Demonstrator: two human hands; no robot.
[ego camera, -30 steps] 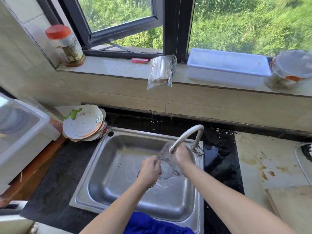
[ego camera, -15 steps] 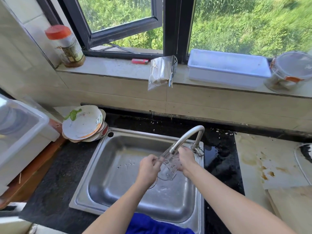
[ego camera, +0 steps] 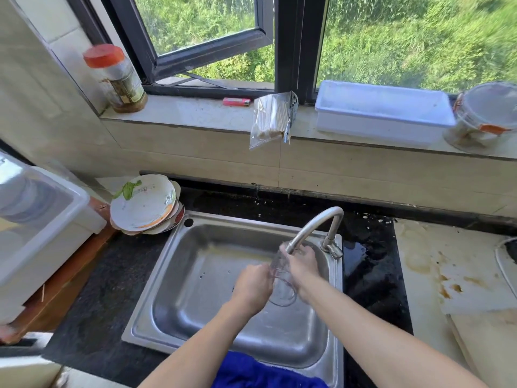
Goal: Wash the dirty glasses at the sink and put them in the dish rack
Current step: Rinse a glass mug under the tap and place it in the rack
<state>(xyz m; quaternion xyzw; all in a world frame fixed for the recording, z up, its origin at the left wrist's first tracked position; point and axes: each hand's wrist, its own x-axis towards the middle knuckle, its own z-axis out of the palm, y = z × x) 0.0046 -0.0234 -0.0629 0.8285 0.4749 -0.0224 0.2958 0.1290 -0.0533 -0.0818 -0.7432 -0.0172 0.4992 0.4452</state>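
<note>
A clear drinking glass (ego camera: 282,287) is held tilted over the steel sink (ego camera: 195,275), its upper end right under the curved faucet spout (ego camera: 313,225). My right hand (ego camera: 303,268) wraps around the glass on its right side. My left hand (ego camera: 253,285) grips the glass from the left, fingers against its wall. Whether water runs from the spout cannot be made out. A white plastic dish rack box (ego camera: 42,228) stands at the far left of the counter.
A stack of dirty plates (ego camera: 145,205) leans at the sink's back left corner. On the window sill stand a red-lidded jar (ego camera: 117,79), a lighter (ego camera: 236,101), a bag of sticks (ego camera: 270,119), a white tray (ego camera: 383,113) and a lidded container (ego camera: 486,116). A blue cloth (ego camera: 251,371) hangs over the sink's front rim.
The glass has been lifted from low in the basin and tilted up against the spout. Both hands rose with it and stay closed on it.
</note>
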